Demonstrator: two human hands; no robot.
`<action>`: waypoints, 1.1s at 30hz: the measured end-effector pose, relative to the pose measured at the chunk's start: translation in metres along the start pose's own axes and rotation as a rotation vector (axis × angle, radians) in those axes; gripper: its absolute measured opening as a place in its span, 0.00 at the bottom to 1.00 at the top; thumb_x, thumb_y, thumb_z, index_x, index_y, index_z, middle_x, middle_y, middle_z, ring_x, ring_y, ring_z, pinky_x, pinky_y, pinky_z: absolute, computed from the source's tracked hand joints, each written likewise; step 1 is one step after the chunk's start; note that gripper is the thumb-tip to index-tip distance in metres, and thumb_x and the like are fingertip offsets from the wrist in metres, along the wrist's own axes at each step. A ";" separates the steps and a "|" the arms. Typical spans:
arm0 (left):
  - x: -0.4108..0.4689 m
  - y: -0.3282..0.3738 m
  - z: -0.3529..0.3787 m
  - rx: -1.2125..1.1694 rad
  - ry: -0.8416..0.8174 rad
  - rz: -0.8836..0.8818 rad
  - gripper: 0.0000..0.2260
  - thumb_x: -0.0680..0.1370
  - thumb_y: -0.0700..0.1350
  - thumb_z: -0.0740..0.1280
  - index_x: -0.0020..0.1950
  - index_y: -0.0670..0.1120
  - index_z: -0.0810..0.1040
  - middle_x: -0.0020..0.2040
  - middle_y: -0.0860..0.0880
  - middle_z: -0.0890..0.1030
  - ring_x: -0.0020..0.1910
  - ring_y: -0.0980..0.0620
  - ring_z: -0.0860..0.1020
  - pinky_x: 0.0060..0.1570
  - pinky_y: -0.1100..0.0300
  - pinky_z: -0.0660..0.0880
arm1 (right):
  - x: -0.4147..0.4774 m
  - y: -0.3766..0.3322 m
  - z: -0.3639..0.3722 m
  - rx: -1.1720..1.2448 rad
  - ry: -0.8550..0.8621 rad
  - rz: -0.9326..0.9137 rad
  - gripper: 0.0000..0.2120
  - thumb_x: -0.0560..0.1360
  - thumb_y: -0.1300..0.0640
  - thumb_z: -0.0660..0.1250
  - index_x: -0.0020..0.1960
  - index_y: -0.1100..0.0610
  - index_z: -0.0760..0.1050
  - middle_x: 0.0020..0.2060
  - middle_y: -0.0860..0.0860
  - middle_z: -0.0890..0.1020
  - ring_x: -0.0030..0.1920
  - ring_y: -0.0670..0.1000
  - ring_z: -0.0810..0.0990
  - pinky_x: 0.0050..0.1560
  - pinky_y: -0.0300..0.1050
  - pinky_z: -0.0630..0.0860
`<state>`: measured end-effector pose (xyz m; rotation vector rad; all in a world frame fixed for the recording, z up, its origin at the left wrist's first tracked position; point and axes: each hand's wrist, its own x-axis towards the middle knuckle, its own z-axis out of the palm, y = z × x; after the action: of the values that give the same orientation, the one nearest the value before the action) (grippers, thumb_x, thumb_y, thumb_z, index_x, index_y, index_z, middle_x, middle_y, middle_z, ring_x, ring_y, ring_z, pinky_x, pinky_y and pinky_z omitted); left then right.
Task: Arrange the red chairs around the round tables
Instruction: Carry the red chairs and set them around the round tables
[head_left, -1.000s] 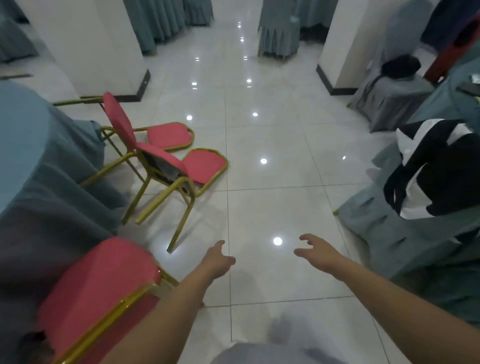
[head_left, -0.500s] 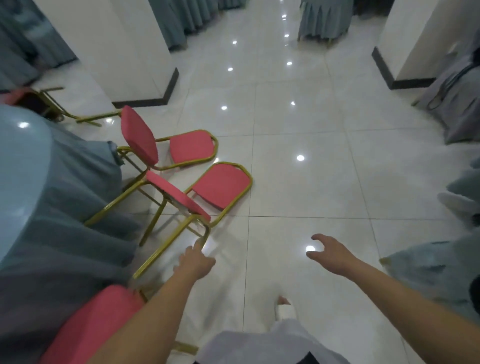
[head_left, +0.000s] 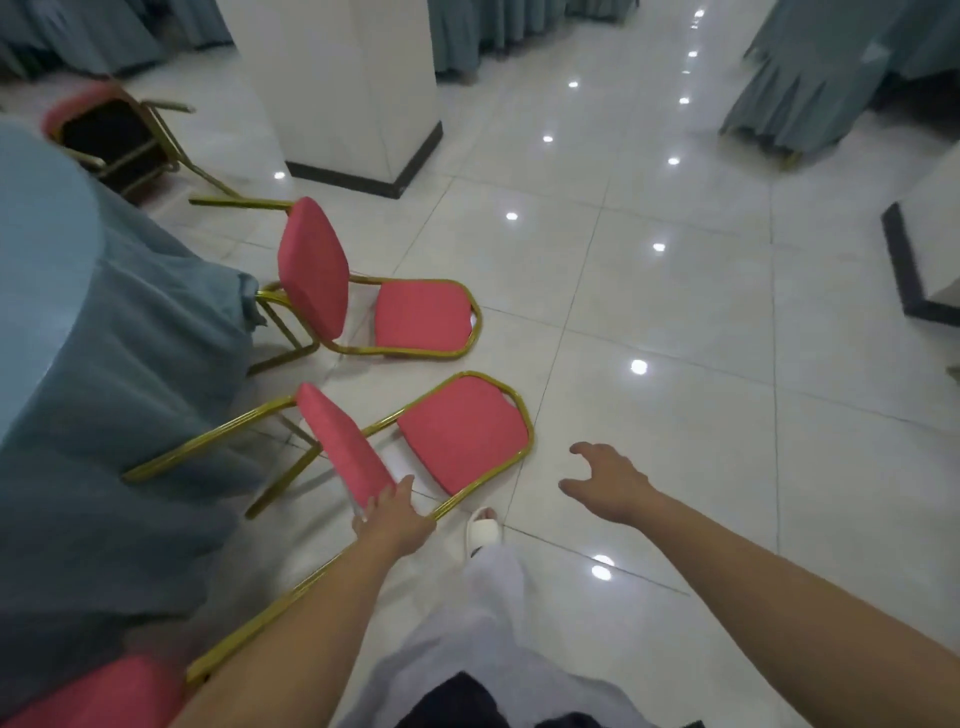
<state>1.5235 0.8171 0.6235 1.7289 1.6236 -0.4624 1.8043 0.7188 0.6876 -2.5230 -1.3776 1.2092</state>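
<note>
A round table (head_left: 78, 322) draped in blue-grey cloth fills the left side, and two red chairs with gold frames lie tipped over on the white tiled floor just beside it. The left hand (head_left: 395, 514) touches the lower edge of the nearer chair (head_left: 415, 441)'s seat, though whether it grips cannot be told; the farther chair (head_left: 363, 306) lies just beyond. The right hand (head_left: 608, 483) hovers open above the floor, fingers spread, holding nothing.

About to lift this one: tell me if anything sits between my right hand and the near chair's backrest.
Nothing visible: bare floor tile lies between the right hand and the near chair's backrest. The left hand already touches its seat.
</note>
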 end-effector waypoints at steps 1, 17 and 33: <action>0.017 0.008 -0.010 -0.008 -0.016 -0.018 0.39 0.72 0.56 0.65 0.80 0.57 0.51 0.80 0.48 0.57 0.77 0.40 0.55 0.74 0.39 0.56 | 0.019 -0.010 -0.016 -0.046 -0.012 0.005 0.32 0.76 0.42 0.64 0.77 0.48 0.60 0.75 0.52 0.63 0.72 0.58 0.66 0.70 0.56 0.65; 0.174 0.092 -0.157 -0.373 0.007 -0.264 0.34 0.73 0.54 0.63 0.78 0.63 0.55 0.77 0.45 0.62 0.74 0.38 0.62 0.71 0.38 0.60 | 0.293 -0.155 -0.186 -0.515 -0.180 -0.218 0.32 0.75 0.41 0.62 0.77 0.47 0.60 0.73 0.53 0.67 0.70 0.58 0.68 0.66 0.57 0.66; 0.165 0.316 -0.061 -1.358 0.258 -1.123 0.36 0.75 0.44 0.70 0.79 0.48 0.58 0.75 0.39 0.67 0.71 0.39 0.69 0.69 0.48 0.68 | 0.555 -0.217 -0.289 -0.866 -0.571 -0.743 0.36 0.74 0.42 0.67 0.78 0.49 0.60 0.76 0.53 0.65 0.74 0.59 0.65 0.72 0.60 0.64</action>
<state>1.8412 0.9900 0.6312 -0.1894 2.1380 0.3965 2.0071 1.3461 0.6248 -1.5660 -3.1300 1.3552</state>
